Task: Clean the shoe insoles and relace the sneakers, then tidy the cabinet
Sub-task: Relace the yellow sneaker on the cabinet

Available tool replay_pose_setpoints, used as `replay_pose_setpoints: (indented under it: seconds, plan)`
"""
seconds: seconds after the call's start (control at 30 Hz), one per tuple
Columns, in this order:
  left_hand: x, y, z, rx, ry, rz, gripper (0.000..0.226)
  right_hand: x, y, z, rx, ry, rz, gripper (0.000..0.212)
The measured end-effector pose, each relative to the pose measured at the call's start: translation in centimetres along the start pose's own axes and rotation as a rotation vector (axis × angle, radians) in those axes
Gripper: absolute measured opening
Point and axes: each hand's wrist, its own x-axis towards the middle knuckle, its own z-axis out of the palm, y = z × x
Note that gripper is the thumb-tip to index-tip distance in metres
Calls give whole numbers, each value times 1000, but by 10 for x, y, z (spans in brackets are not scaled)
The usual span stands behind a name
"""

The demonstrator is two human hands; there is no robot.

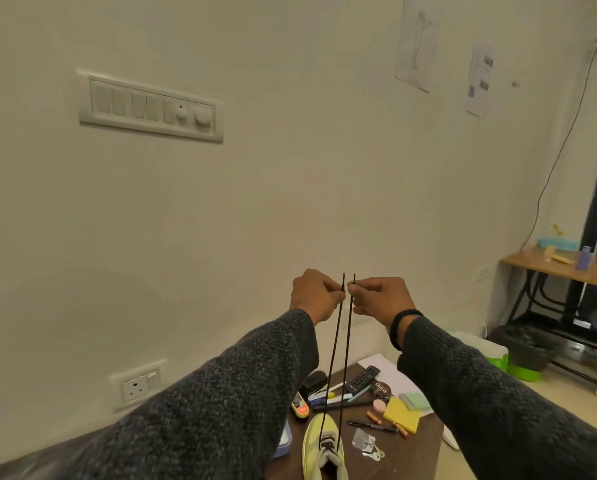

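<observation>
A pale yellow-green sneaker (319, 445) lies on the dark brown table (425, 445) at the bottom centre, toe pointing away from me. A black lace (335, 358) runs from its lowest eyelets up in two taut strands. My left hand (312, 294) pinches the left strand near its tip, and my right hand (382, 297) pinches the right strand near its tip. Both hands are raised high above the shoe, side by side and almost touching. A black band sits on my right wrist.
Around the shoe lie a remote (362, 379), pens, yellow sticky notes (401, 414), a round tin (382, 389), a stapler (312, 380) and keys (368, 443). A wall with a switch panel (151, 106) stands ahead. A wooden side table (564, 266) and a bin (527, 348) stand at the right.
</observation>
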Motion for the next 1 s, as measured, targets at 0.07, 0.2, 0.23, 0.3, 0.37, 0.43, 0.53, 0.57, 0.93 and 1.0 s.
replay_pose_setpoints:
  seconds: [0.07, 0.2, 0.23, 0.3, 0.37, 0.43, 0.53, 0.57, 0.93, 1.0]
  plan:
    - [1, 1, 5, 13, 7, 3, 12, 1, 0, 4, 8, -20, -2, 11]
    - [2, 3, 8, 15, 25, 5, 12, 3, -2, 7, -124, 24, -68, 14]
    - [3, 4, 8, 10, 23, 6, 12, 5, -3, 7, -181, 42, -95, 15]
    - [3, 3, 8, -5, 7, 9, 11, 8, -5, 8, -284, 76, -140, 12]
    - [2, 1, 8, -25, -19, 16, 11, 10, -5, 10, -356, 87, -160, 6]
    - [0, -3, 13, -65, -42, 0, 12, 11, -3, 12, -372, 88, -162, 12]
    - [-5, -18, 30, -112, -73, -94, 24, 12, 3, 13, -330, 74, -134, 14]
    - [-6, -26, 37, -93, -99, -136, 30, 12, 5, 13, -284, 55, -119, 13]
    - [-31, -95, 57, 285, -236, -68, 16, 31, 80, -32, -319, 213, 105, 18]
    - [-30, -94, 56, 279, -231, 3, 13, 28, 114, -29, -364, 247, 176, 24]
